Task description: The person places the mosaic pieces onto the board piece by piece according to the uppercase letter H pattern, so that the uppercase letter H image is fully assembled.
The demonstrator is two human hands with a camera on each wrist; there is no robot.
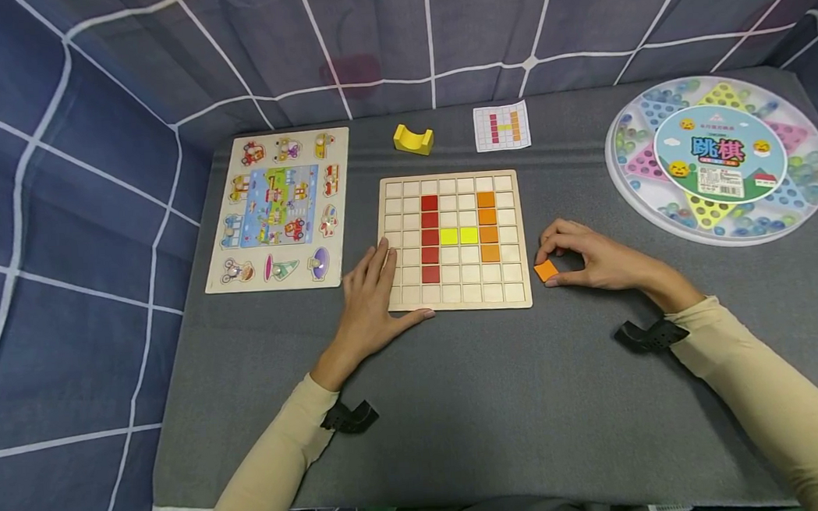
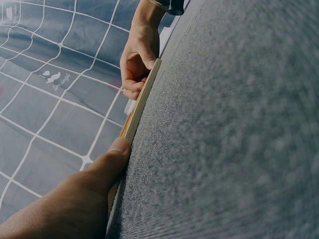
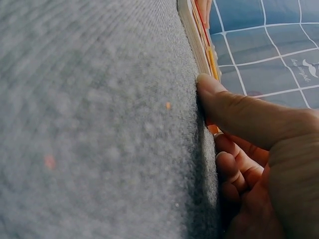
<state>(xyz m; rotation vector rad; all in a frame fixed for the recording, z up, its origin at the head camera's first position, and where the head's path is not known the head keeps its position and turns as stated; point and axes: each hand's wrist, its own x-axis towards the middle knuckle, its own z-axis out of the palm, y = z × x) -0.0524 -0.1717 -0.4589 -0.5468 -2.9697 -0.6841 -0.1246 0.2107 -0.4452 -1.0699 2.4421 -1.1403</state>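
A wooden grid board (image 1: 457,295) lies flat in the middle of the table. Red tiles (image 1: 430,238) fill part of one column, orange tiles (image 1: 487,216) part of another, and two yellow tiles (image 1: 459,236) bridge them. My left hand (image 1: 373,304) rests at the board's lower left corner, fingers extended along the left side and thumb at the front edge. Just off the board's right side, my right hand (image 1: 585,259) pinches a loose orange tile (image 1: 545,270) between thumb and fingers. In the right wrist view that orange tile (image 3: 213,128) is mostly hidden by the fingers.
A wooden picture puzzle (image 1: 332,213) lies to the left. Behind the board are a yellow arched block (image 1: 413,139) and a pattern card (image 1: 502,128) showing coloured squares. A round box of Chinese checkers (image 1: 723,221) sits at the right. A checked cloth (image 1: 382,38) hangs behind the table.
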